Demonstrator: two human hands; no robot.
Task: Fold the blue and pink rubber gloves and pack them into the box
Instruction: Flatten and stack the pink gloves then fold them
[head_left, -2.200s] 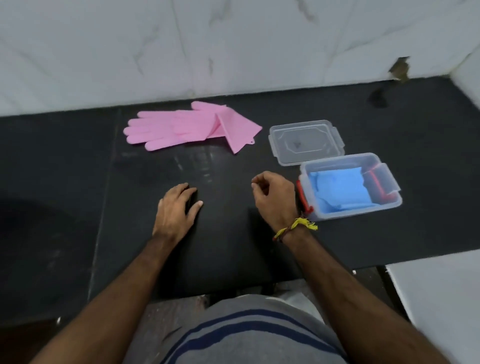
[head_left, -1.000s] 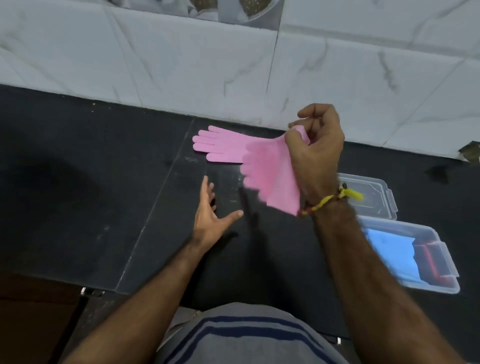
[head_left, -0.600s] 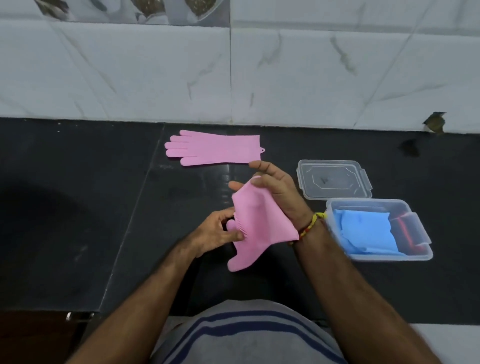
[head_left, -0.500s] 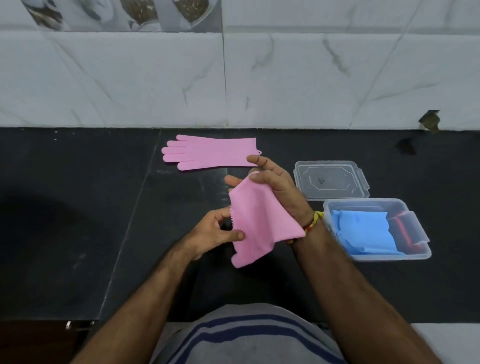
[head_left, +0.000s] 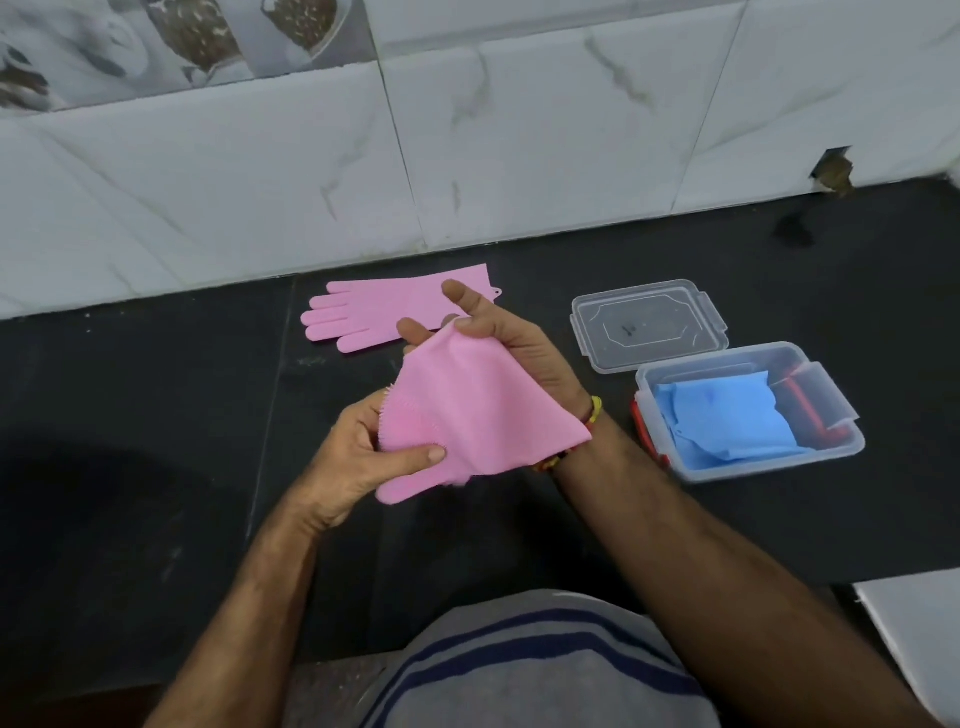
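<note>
One pink glove (head_left: 467, 415) hangs folded above the counter; the other pink glove (head_left: 384, 312) lies flat; folded blue gloves (head_left: 727, 421) fill the open clear box (head_left: 847, 441).

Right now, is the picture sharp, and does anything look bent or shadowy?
In the head view, the held pink glove and both hands, left hand and right hand, look fairly sharp; the wall tile lines slant and bow, wide-lens distortion; a dim shadow darkens the black counter at left; no strong glare.
</note>
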